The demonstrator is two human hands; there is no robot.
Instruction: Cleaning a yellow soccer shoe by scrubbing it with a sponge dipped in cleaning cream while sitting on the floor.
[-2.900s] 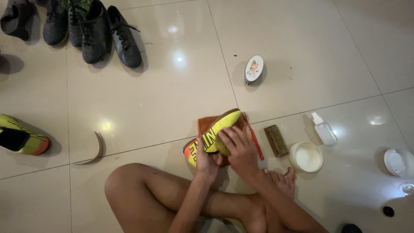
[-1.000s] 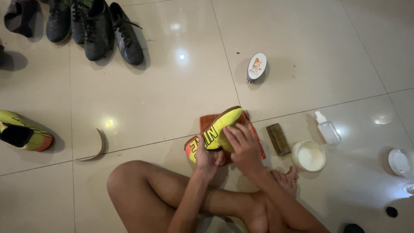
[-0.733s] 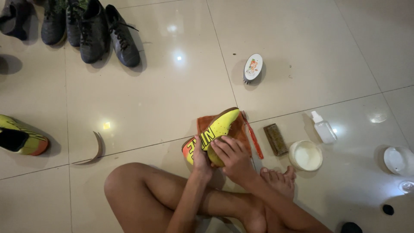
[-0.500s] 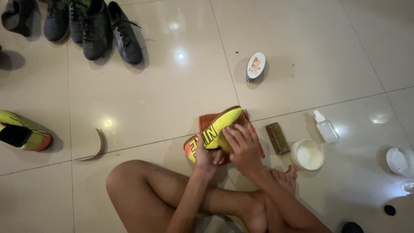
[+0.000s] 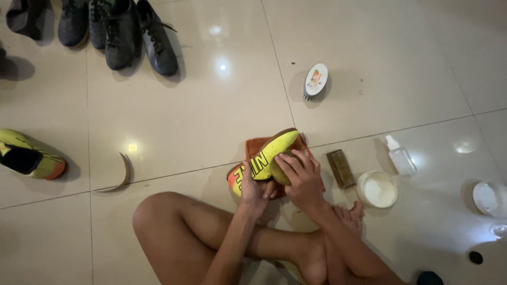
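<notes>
A person sits cross-legged on a glossy tiled floor [image 5: 211,121], and the yellow shoe [image 5: 264,161] is held up just in front of the folded legs, over an orange cloth [image 5: 252,146] that lies on the tiles. The left hand [image 5: 252,187] is closed around the orange heel end from below, fingers wrapped on it. The right hand [image 5: 300,177] lies over the shoe's side near the toe half, fingers curled and pressed against it. The shoe's long axis runs on a diagonal, heel low and toward the person's left, toe raised and pointing up and away to the right, with its lettered side turned up to the camera. Room is tight on the right: a brown block [image 5: 340,169] lies just beside the right hand, a round white tub [image 5: 376,190] sits next to that, and a small clear spray bottle [image 5: 400,157] stands a little beyond. A white oval brush [image 5: 316,81] lies farther out, past a tile seam. To the left the tiles are open as far as a curved dark strip [image 5: 122,174] and a second yellow shoe [image 5: 29,155] at the frame's left edge. A row of dark shoes [image 5: 132,34] lines the far edge, well apart. A white lid [image 5: 488,198] sits at the right edge.
</notes>
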